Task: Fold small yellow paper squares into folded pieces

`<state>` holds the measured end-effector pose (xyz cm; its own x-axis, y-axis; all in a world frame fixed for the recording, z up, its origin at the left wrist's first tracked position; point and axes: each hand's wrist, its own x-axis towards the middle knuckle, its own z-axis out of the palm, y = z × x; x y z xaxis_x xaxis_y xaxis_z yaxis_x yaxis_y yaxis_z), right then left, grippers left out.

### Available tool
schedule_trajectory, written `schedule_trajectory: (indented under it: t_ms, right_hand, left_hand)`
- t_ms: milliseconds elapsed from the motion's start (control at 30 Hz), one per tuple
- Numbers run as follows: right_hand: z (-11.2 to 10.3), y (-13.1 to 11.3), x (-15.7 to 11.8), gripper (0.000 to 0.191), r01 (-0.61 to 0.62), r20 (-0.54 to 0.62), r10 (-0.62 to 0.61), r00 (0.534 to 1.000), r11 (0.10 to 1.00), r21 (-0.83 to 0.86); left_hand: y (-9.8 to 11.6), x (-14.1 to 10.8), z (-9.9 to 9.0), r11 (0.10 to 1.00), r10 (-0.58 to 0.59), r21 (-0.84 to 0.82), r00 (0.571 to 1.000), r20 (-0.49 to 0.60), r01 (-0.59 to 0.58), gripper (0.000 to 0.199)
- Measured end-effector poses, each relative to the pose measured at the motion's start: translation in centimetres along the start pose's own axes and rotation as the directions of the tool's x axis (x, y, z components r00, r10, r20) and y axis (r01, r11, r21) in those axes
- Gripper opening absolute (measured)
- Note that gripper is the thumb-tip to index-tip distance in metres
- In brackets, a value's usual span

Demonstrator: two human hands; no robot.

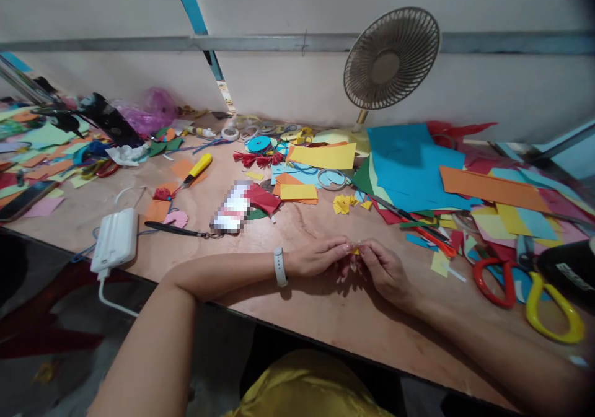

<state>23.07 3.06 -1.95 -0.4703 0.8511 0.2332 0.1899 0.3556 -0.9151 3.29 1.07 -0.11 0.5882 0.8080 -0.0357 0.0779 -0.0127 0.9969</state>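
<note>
A small piece of yellow paper [356, 250] is pinched between the fingertips of both hands, just above the wooden table [297, 308]. My left hand [320, 256], with a pale band on its wrist, comes in from the left and has its fingers closed on the paper. From the right, my right hand [383, 270] grips the same piece between thumb and fingers. Most of the paper is hidden by the fingertips. Just beyond the hands lies a crumpled or folded yellow paper shape [343, 204], with small yellow scraps beside it.
Red-handled scissors [434, 240] lie right of the hands, near larger red-and-yellow scissors [525, 293]. Blue paper sheets [409, 169] and a fan [393, 57] stand behind. Leftward are a phone [232, 206], a yellow cutter [199, 168] and a white power bank [115, 238] at the table edge.
</note>
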Motion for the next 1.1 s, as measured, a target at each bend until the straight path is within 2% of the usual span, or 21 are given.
schedule_trajectory:
  t_ms: [100, 200, 267, 533, 633, 733, 900, 1100]
  right_hand:
    - [-0.1, -0.1, -0.2, 0.049, -0.122, 0.073, 0.114, 0.991, 0.986, 0.118]
    - [0.0, -0.2, -0.3, 0.054, -0.287, 0.127, 0.261, 0.957, 0.917, 0.278]
    - [0.2, -0.3, -0.4, 0.055, -0.320, 0.155, 0.284, 0.946, 0.894, 0.314]
    - [0.5, -0.8, -0.5, 0.050, -0.200, 0.108, 0.177, 0.978, 0.942, 0.268]
    - [0.4, -1.0, -0.4, 0.052, -0.192, 0.118, 0.168, 0.979, 0.950, 0.247]
    - [0.3, -1.2, -0.5, 0.053, -0.198, 0.140, 0.167, 0.976, 0.948, 0.248]
    - [0.4, -1.0, -0.7, 0.050, -0.179, 0.151, 0.141, 0.978, 0.945, 0.275]
    - [0.3, -0.9, -0.6, 0.049, -0.135, 0.163, 0.102, 0.981, 0.969, 0.207]
  left_hand:
    - [0.0, -0.2, -0.1, 1.000, 0.012, -0.026, 0.999, 0.047, -0.010, 0.057]
    - [0.0, -0.2, 0.1, 0.996, 0.042, 0.084, 0.997, -0.059, -0.037, 0.052]
    - [0.0, -0.2, 0.3, 0.988, 0.074, 0.143, 0.988, -0.133, -0.055, 0.050]
    - [-0.2, -0.1, 1.0, 0.978, 0.140, 0.185, 0.956, -0.258, -0.094, 0.047]
    - [-0.1, -0.2, 0.7, 0.990, 0.100, 0.114, 0.977, -0.190, -0.080, 0.050]
    - [0.0, -0.3, 0.5, 0.989, 0.086, 0.133, 0.990, -0.109, -0.071, 0.052]
    - [0.2, -0.3, 0.8, 0.948, 0.141, 0.311, 0.969, -0.205, -0.073, 0.050]
    - [-0.2, -0.3, 0.6, 0.984, 0.097, 0.160, 0.989, -0.115, -0.078, 0.051]
